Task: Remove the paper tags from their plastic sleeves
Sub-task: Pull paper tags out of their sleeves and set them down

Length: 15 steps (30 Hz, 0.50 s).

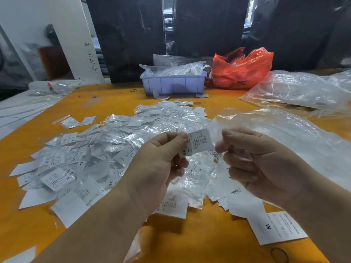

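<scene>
Orange desk (209,234) under pile of tags (91,154); left hand (161,158) pinches paper tag (199,144); right hand (252,160) fingers curled, pinching blurred clear sleeve (218,130).

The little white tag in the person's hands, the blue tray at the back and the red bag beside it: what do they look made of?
The tag looks like matte white paper, flat with printed black text. The blue tray seems rigid moulded plastic: pale, smooth, ribbed walls. The red bag looks like thin plastic film, crinkled, glossy and see-through.
</scene>
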Each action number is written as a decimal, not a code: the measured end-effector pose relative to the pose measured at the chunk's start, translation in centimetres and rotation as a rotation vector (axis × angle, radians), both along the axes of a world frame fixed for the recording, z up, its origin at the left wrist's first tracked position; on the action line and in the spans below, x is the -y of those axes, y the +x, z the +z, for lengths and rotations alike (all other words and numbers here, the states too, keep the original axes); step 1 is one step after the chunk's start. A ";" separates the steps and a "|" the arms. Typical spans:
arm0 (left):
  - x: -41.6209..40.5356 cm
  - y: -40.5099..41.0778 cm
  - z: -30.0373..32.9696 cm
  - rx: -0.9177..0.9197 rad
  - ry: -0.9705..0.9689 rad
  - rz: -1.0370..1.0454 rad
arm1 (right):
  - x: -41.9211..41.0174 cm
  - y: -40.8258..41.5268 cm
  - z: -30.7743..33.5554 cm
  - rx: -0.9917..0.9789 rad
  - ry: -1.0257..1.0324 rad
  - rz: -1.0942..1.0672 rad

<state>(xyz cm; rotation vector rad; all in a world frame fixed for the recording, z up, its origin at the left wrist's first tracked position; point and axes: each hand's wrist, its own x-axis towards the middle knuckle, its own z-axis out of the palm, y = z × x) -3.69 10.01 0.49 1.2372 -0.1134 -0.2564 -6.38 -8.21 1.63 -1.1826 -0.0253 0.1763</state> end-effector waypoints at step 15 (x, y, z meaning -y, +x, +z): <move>0.2 -0.5 -0.6 0.157 0.158 -0.082 | -0.1 -0.1 -0.3 0.083 -0.207 0.011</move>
